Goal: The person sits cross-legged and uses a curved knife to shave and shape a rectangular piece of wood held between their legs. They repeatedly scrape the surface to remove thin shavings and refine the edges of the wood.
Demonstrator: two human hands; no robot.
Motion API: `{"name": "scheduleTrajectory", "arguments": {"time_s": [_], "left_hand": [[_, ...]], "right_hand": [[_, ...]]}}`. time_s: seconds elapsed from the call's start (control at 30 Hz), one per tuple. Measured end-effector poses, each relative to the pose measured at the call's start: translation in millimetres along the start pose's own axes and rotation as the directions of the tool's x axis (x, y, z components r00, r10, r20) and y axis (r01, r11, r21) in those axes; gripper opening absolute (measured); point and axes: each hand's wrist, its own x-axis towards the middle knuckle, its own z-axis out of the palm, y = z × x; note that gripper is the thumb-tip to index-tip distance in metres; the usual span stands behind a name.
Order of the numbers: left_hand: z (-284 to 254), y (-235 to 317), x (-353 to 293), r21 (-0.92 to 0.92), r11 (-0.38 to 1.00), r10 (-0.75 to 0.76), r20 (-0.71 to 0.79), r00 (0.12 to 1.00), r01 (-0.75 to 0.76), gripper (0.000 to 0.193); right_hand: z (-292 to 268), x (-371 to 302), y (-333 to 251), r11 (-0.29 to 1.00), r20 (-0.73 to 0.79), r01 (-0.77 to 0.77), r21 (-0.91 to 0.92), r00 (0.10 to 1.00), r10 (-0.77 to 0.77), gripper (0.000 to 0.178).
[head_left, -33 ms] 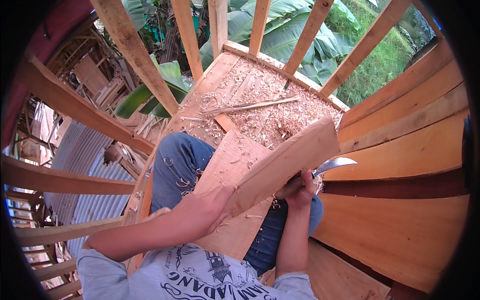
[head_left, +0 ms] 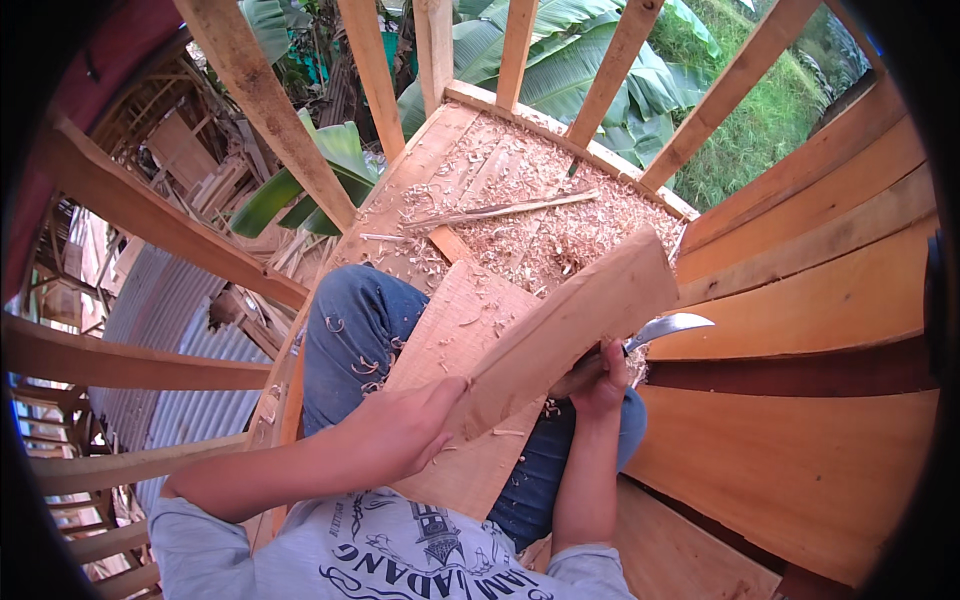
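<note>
My left hand (head_left: 415, 422) grips the near left end of a thick wooden block (head_left: 585, 315), its fingers partly hidden. The block slants up to the right above my lap, one long edge raised toward me. In my right hand (head_left: 602, 382) is a curved carving knife (head_left: 672, 326); its dark handle lies in the closed fingers beneath the block's right side, and the hooked steel blade points right. Across my jeans-covered legs rests a flat wooden board (head_left: 470, 310), a few shavings scattered on it. Whether the blade touches the block cannot be seen.
Curly wood shavings (head_left: 560, 240) cover the plank floor ahead, with a thin stick (head_left: 510, 208) lying among them. Wooden slats (head_left: 270, 120) rise at the left and front. Wide planks (head_left: 780, 430) form a wall close on the right. Corrugated metal sheets (head_left: 170, 340) lie beyond the left slats.
</note>
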Motion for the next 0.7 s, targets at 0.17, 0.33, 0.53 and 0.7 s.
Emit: {"name": "scheduleTrajectory", "arguments": {"time_s": [0.17,0.33,0.53,0.7], "left_hand": [[-13,5,14,-0.209,0.978,0.04,0.258,0.965,0.016,0.042],[-5,-18,42,-0.364,0.93,0.205,0.414,0.887,-0.046,0.05],[41,-38,51,-0.65,0.757,0.277,0.235,0.932,-0.061,0.071],[47,-34,54,-0.845,0.41,0.114,0.419,0.901,0.342,0.077]], "right_hand": [[-25,1,4,0.99,0.091,-0.068,0.124,0.994,0.057,0.041],[-23,-5,3,0.985,0.002,-0.118,0.126,0.993,0.118,0.04],[-23,2,5,0.992,-0.025,-0.126,-0.011,0.992,0.125,0.044],[-6,9,2,0.986,-0.164,-0.084,-0.146,0.985,0.06,0.026]]}}
